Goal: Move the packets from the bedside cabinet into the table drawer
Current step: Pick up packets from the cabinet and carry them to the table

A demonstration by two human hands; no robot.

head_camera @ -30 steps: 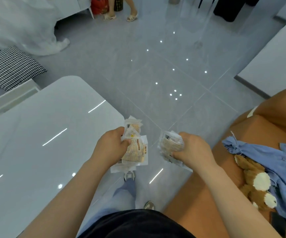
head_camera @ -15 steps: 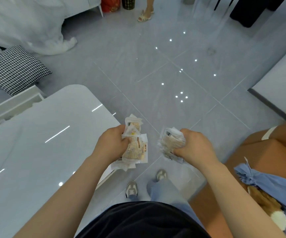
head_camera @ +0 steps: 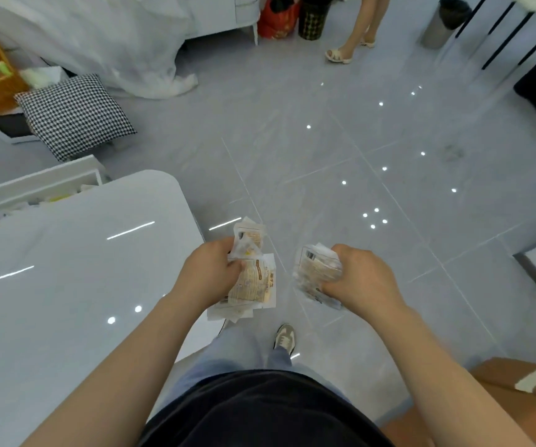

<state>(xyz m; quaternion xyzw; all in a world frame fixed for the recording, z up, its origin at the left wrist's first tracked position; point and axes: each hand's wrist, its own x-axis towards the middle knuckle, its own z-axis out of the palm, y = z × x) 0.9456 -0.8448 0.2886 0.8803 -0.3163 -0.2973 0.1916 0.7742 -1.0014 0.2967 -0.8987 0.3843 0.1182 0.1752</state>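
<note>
My left hand has its fingers curled tight round a sheaf of packets, with the thumb pressed across the top one. My right hand is clenched the same way on a second bunch, which is crumpled inward where I squeeze it. Neither hand has a finger free.

The packets are small flat sachets of clear or whitish film with pale sealed borders. They carry tan and orange printing and show something beige inside. The lettering is too blurred for me to read. The left sheaf fans out: two sachets stick up past my knuckles and the rest hang below my palm. The right bunch is more tightly wadded, and one dark printed patch shows near its top edge.

Both lots are in the air in front of my waist, above the grey tiled floor. The left one is just off the rounded corner of the glossy white table. The two bunches are near each other but apart. Past the table's far edge a white drawer stands open, and I can make out yellowish things inside it, well apart from my hands.

Further out I see a houndstooth cushion, a white drape pooling on the floor, and another person's sandalled feet. My own shoe is below my hands.
</note>
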